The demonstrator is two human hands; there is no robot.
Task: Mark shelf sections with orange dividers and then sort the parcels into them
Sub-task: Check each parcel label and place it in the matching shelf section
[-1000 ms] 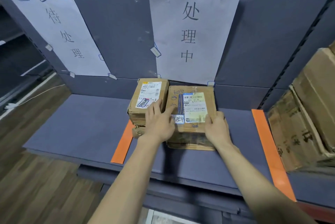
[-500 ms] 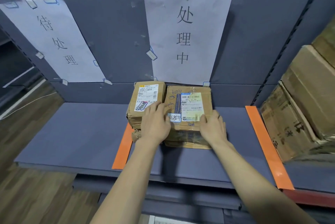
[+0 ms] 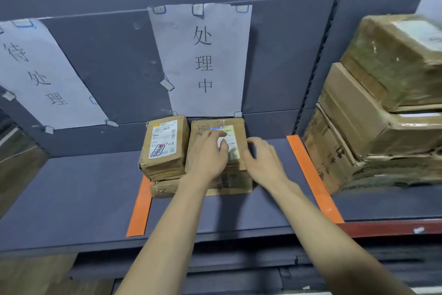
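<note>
Two stacks of brown cardboard parcels stand at the back of the grey shelf (image 3: 71, 199), between two orange dividers. The left stack (image 3: 163, 149) carries a white label. The right stack (image 3: 216, 183) is partly hidden under my hands. My left hand (image 3: 207, 158) lies flat on the top of the right stack, its fingers over the label. My right hand (image 3: 262, 163) touches that stack's right edge with loosely bent fingers. The left orange divider (image 3: 140, 208) runs under the left stack's corner. The right orange divider (image 3: 311, 175) lies bare on the shelf.
A paper sign (image 3: 203, 55) hangs on the back wall above the parcels, and another sign (image 3: 43, 74) hangs to the left. Large taped cartons (image 3: 382, 127) are piled right of the right divider. A wooden floor shows at the lower left.
My left hand has slid from the gap between the stacks onto the right stack's top. My right hand has shifted from the stack's front corner to its right edge. The view has swung rightward.
</note>
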